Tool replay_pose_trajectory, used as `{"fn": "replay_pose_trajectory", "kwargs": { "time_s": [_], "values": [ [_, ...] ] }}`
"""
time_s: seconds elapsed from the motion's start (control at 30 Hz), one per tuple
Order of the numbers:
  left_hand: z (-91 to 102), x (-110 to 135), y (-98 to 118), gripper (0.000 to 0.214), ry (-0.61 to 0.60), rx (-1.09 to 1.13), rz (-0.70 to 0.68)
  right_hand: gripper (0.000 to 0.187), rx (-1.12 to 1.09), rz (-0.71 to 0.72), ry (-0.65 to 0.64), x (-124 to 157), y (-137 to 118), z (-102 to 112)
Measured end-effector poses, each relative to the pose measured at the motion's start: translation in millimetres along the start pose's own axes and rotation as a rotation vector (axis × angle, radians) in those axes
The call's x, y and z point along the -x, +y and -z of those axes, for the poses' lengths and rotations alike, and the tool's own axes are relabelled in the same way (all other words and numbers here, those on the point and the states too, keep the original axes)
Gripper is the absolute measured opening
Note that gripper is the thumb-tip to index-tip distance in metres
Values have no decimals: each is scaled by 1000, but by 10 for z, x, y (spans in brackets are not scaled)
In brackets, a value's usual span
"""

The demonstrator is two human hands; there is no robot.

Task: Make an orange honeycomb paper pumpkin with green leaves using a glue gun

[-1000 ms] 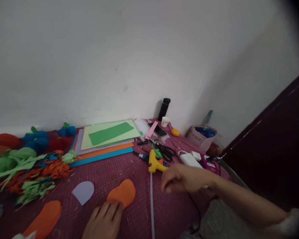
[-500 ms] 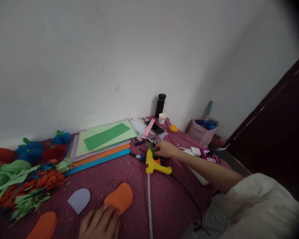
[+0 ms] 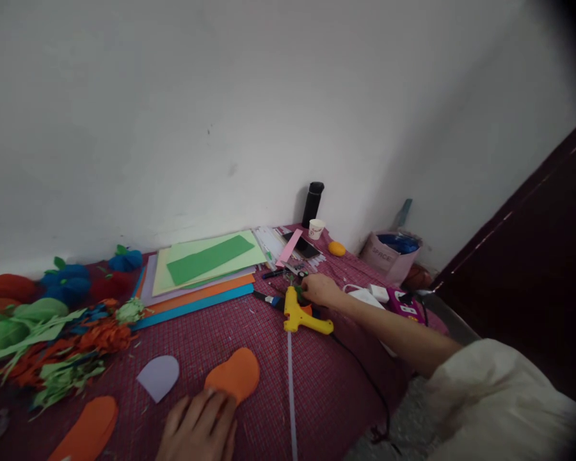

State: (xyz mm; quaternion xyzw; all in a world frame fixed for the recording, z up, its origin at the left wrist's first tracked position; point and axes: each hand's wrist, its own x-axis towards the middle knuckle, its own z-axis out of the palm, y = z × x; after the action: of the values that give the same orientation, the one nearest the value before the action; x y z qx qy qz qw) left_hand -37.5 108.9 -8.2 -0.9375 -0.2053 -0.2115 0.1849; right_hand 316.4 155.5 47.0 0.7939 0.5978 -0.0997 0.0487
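Observation:
Near the bottom edge, my left hand (image 3: 199,426) lies with its fingers stretched out, the tips over the lower edge of an orange rounded cut-out (image 3: 237,374). A pale purple petal-shaped cut-out (image 3: 159,378) is left of it. My right hand (image 3: 320,290) reaches across to just behind a yellow glue gun (image 3: 295,312). Its fingers are drawn together, beside something small and green; what they hold is mostly hidden. A pale purple strip (image 3: 291,390) runs from the glue gun towards me. A utility knife (image 3: 269,299) lies left of the gun.
Coloured sheets (image 3: 211,262) are stacked along the wall. Shredded paper (image 3: 81,352) and blue and red flower-like pieces (image 3: 67,282) crowd the left. A black bottle (image 3: 312,205), a paper cup (image 3: 315,228) and a phone (image 3: 303,245) stand or lie behind. A power strip (image 3: 406,304) is at right.
The whole view has shifted slightly. My right hand stays behind the glue gun, and my left hand remains at the orange cut-out.

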Motion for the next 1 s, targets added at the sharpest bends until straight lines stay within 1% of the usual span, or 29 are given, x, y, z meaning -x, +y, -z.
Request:
{"fn": "replay_pose_trajectory", "kwargs": {
  "time_s": [0.13, 0.3, 0.4, 0.47, 0.57, 0.63, 0.73, 0.8, 0.9, 1.0],
  "values": [
    [6, -17, 6, 27, -6, -10, -16, 29, -38, -54, 5, -39, 21, 14],
    [18, -22, 16, 27, -22, -9, -15, 28, -164, -79, 11, -116, 168, 92],
    [25, -19, 16, 27, -27, 17, -4, 29, -279, -70, 6, -132, 283, 150],
    [37, -20, 22, 26, -35, 45, 28, 28, -368, -64, 9, -115, 348, 189],
    [81, -34, 45, 25, -51, 93, 86, 22, -516, -38, 37, -43, 403, 255],
    [127, -56, 68, 25, -52, 122, 119, 20, -621, -1, 64, 37, 396, 305],
    [201, -105, 109, 24, -26, 166, 170, 25, -765, 74, 72, 202, 295, 380],
    [246, -137, 134, 23, -2, 202, 212, 25, -847, 128, 52, 336, 160, 423],
    [315, -172, 152, 20, 36, 319, 332, 26, -942, 196, -9, 564, -133, 466],
    [384, -195, 125, 22, 10, 561, 430, 24, -1024, 273, -104, 803, -481, 461]
  ]
}}
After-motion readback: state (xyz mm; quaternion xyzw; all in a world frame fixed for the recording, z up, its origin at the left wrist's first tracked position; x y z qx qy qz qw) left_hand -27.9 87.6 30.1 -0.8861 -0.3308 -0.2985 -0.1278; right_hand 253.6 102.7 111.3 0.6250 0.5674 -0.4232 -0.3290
